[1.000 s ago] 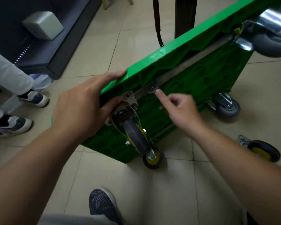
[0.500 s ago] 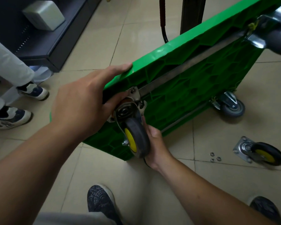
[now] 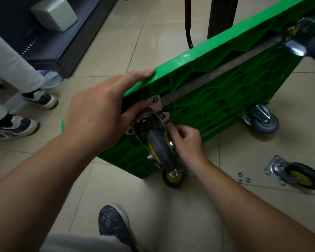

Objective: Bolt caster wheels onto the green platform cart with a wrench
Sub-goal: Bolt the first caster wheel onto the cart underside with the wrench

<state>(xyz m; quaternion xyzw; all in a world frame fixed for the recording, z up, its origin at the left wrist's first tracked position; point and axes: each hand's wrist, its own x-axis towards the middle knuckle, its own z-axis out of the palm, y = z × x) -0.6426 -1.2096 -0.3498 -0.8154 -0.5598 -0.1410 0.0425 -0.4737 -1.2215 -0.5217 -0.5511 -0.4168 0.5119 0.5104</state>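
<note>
Green plastic fills the middle of the head view: the green platform cart [image 3: 225,91] stands tipped on its long edge on the tiled floor, with its ribbed underside and a metal strip [image 3: 216,71] facing the camera. The left hand [image 3: 102,115] clamps the cart's near corner, fingers laid over the top rim and thumb pressed below by the mounting plate [image 3: 155,102] of a caster wheel [image 3: 160,151] that hangs off that corner. The right hand [image 3: 187,140] is curled just beside the wheel. Its fingertips [image 3: 169,127] are pinched together at the plate's lower corner, apparently on a fastener that is hidden between them. No wrench is in view, so this looks like hand-threading before any tightening. A grey caster [image 3: 264,120] is mounted at the far lower corner, a loose caster [image 3: 298,176] lies well apart on the tiles, and three small nuts [image 3: 243,178] sit near it. The main risk seems to be the plate shifting. If the thumb eases while few bolts hold it, the wheel's weight could swing the plate off its holes and cross-thread the fastener. A dropped nut could roll under the cart or towards the shoe [image 3: 113,224] below. The cart, balanced on edge and steadied by one hand, could also tip if the right hand pushes hard against it.
</note>
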